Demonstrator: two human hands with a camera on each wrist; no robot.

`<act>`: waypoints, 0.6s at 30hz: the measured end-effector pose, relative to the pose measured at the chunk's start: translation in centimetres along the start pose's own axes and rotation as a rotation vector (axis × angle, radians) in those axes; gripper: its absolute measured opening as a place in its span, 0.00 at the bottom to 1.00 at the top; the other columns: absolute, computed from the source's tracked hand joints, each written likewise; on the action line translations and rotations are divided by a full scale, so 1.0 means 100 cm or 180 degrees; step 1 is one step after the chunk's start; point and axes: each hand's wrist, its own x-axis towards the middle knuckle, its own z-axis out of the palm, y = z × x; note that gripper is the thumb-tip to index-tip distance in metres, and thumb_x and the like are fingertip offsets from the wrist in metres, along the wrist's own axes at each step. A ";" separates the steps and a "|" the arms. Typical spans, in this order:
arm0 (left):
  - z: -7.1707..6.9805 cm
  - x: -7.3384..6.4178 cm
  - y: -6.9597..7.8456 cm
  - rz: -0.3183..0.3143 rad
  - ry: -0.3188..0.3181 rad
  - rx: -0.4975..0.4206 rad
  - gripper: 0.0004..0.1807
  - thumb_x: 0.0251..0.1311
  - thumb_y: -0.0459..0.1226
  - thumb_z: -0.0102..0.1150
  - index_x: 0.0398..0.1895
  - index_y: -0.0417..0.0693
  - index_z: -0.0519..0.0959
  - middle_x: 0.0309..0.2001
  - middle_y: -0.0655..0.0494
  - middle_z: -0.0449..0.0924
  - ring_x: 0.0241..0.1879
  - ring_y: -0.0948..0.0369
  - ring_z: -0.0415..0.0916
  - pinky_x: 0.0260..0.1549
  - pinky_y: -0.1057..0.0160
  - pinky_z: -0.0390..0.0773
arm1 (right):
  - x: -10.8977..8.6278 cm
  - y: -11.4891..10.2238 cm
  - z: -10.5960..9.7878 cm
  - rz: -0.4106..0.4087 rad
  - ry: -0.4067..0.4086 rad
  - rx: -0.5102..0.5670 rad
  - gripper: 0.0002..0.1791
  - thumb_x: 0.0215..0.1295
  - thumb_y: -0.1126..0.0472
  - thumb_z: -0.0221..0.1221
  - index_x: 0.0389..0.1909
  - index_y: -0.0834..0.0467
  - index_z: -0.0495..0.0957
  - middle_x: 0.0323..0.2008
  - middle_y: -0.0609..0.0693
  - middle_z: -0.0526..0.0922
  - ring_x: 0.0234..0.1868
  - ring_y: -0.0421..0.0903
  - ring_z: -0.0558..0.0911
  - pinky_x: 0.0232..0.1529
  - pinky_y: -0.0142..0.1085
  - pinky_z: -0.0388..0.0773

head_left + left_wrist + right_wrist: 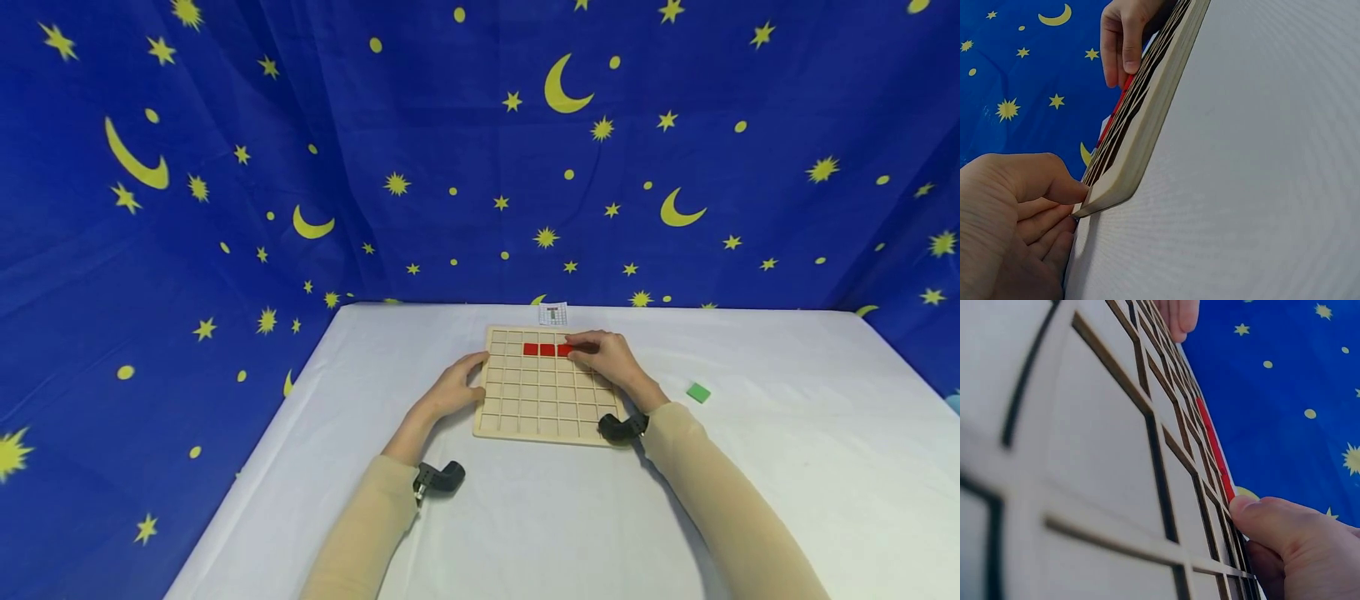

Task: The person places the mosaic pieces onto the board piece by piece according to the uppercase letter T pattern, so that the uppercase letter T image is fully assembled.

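Observation:
A light wooden grid board lies on the table with red square tiles side by side in a row near its far edge. My right hand is over the far right part of the board, thumb and index finger pinching the rightmost red tile. In the right wrist view the thumb meets the end of the red strip. My left hand touches the board's left edge with spread thumb and fingers. The left wrist view shows that thumb against the board's rim.
A loose green tile lies on the white tablecloth to the right of the board. Behind the board is a small printed card with a grid pattern. A blue curtain with yellow stars and moons hangs behind and left of the table.

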 end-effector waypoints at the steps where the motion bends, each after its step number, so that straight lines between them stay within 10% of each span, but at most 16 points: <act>1: 0.000 0.000 0.000 0.0005 0.0002 -0.0010 0.40 0.47 0.25 0.56 0.69 0.34 0.58 0.68 0.40 0.58 0.68 0.49 0.54 0.66 0.58 0.56 | 0.000 0.000 0.000 -0.0035 0.0005 -0.0010 0.19 0.57 0.62 0.65 0.51 0.61 0.81 0.49 0.57 0.81 0.53 0.56 0.77 0.56 0.50 0.71; 11: 0.001 -0.001 0.002 -0.0048 0.0004 -0.0018 0.40 0.47 0.25 0.56 0.69 0.34 0.58 0.68 0.41 0.57 0.68 0.50 0.53 0.66 0.58 0.55 | 0.002 0.000 -0.001 -0.0029 -0.0021 -0.0072 0.20 0.57 0.60 0.65 0.51 0.60 0.81 0.49 0.55 0.82 0.52 0.54 0.78 0.55 0.49 0.73; 18: 0.000 -0.001 0.002 -0.0082 -0.0005 0.0000 0.40 0.47 0.25 0.56 0.69 0.36 0.58 0.69 0.42 0.57 0.68 0.50 0.53 0.66 0.59 0.56 | 0.009 -0.013 -0.008 0.0458 0.0038 0.0852 0.20 0.59 0.59 0.64 0.52 0.60 0.80 0.52 0.54 0.80 0.52 0.51 0.79 0.54 0.44 0.75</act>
